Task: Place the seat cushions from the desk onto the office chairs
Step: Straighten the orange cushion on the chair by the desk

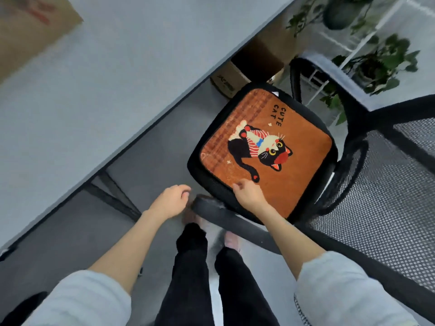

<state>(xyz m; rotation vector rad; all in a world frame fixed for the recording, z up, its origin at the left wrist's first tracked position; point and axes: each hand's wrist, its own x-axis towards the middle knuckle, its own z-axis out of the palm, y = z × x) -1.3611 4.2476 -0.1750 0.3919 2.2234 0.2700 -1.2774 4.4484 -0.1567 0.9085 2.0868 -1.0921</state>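
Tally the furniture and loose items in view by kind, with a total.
Orange cat-print seat cushion: 1
Black mesh office chair: 1
Grey desk: 1
Brown cardboard boxes: 2, one on the desk, one under it
Green potted plants: 2
Total: 7

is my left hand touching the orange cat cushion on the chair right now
Apart. The head view shows the left hand hanging over the floor beside the chair, a clear gap from the orange cat cushion; only the right hand overlaps the cushion's near edge.
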